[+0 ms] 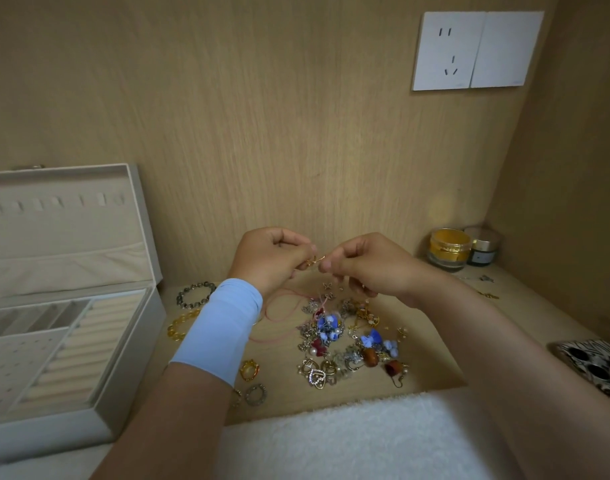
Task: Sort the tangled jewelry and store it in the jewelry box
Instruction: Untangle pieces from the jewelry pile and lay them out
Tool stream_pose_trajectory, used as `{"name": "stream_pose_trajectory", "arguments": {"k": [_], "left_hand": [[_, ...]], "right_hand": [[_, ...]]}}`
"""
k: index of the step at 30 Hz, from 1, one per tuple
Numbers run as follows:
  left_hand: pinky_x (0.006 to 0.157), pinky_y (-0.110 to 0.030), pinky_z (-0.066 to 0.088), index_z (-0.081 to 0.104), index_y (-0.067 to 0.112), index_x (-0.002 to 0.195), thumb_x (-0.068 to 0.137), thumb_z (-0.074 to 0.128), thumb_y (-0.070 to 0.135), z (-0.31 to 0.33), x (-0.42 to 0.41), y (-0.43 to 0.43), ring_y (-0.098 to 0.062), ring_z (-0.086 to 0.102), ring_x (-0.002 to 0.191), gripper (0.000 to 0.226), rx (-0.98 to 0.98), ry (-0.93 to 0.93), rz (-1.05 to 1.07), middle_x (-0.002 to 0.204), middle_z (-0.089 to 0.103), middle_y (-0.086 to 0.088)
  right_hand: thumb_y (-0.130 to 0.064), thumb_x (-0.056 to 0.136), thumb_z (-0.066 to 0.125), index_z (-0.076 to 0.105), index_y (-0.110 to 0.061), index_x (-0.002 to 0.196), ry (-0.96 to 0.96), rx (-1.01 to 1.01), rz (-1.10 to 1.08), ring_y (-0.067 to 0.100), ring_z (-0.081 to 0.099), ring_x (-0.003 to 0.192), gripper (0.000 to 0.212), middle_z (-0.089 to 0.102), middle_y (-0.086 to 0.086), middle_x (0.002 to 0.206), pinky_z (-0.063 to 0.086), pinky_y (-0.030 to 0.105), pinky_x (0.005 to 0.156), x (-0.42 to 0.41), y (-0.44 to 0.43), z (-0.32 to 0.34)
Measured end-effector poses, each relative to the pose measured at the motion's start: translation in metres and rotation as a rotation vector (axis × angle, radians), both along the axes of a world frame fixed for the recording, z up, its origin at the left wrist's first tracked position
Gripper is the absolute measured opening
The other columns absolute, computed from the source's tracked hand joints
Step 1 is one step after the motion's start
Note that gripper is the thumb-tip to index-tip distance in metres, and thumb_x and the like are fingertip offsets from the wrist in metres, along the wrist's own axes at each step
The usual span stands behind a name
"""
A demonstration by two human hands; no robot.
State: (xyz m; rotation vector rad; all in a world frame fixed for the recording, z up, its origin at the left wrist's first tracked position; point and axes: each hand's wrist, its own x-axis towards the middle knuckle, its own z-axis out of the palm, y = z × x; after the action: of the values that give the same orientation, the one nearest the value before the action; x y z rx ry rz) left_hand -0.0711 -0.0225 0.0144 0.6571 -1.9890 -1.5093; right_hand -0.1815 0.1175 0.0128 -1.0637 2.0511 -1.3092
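We are pinching a small gold piece (315, 260) between left hand (272, 258) and right hand (366, 265) above the tangled heap (348, 337), jewelry box (71, 341) standing open at left; tugging hard is risking bending or dropping it.

jewelry box (130, 344) left, jewelry pile (348, 337) right
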Motion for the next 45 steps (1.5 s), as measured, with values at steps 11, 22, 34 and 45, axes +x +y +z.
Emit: {"name": "stream_pose_trajectory", "arguments": {"k": [11, 22, 34, 45], "left_hand": [[0.057, -0.020, 0.056, 0.073, 0.016, 0.076, 0.083, 0.076, 0.008, -0.003, 0.000, 0.000, -0.009, 0.065, 0.058, 0.011, -0.107, -0.153, -0.111, 0.071, 0.073, -0.005], [0.055, -0.023, 0.059, 0.063, 0.003, 0.099, 0.093, 0.063, 0.001, -0.006, 0.002, 0.007, -0.021, 0.074, 0.067, 0.006, 0.277, -0.030, -0.256, 0.083, 0.074, -0.011], [0.073, -0.020, 0.058, 0.072, 0.011, 0.103, 0.084, 0.074, 0.006, -0.007, 0.004, 0.006, -0.014, 0.070, 0.079, 0.021, 0.330, 0.057, -0.362, 0.090, 0.075, -0.009], [0.081, -0.039, 0.060, 0.067, 0.012, 0.111, 0.103, 0.050, 0.024, -0.010, 0.001, 0.000, -0.020, 0.073, 0.099, 0.022, 0.317, 0.030, -0.280, 0.108, 0.075, -0.004]], "right_hand": [[-0.026, 0.093, 0.070, 0.075, -0.017, 0.087, 0.437, -0.044, -0.037, -0.003, 0.055, 0.063, 0.011, 0.067, -0.010, 0.072, 0.048, 0.022, 0.066, -0.007, -0.005, -0.005], [-0.021, 0.091, 0.073, 0.076, -0.019, 0.087, 0.425, -0.152, -0.017, 0.004, 0.056, 0.062, 0.005, 0.070, 0.001, 0.072, 0.048, 0.024, 0.062, -0.010, -0.003, -0.005], [-0.020, 0.087, 0.077, 0.074, -0.009, 0.084, 0.268, -0.259, -0.157, 0.002, 0.049, 0.042, 0.012, 0.062, 0.002, 0.062, 0.041, 0.016, 0.043, -0.001, -0.003, 0.003], [-0.024, 0.093, 0.071, 0.072, 0.001, 0.092, 0.197, -0.068, -0.184, -0.001, 0.041, 0.041, 0.026, 0.049, -0.009, 0.052, 0.036, 0.013, 0.041, -0.011, 0.005, 0.005]]}}
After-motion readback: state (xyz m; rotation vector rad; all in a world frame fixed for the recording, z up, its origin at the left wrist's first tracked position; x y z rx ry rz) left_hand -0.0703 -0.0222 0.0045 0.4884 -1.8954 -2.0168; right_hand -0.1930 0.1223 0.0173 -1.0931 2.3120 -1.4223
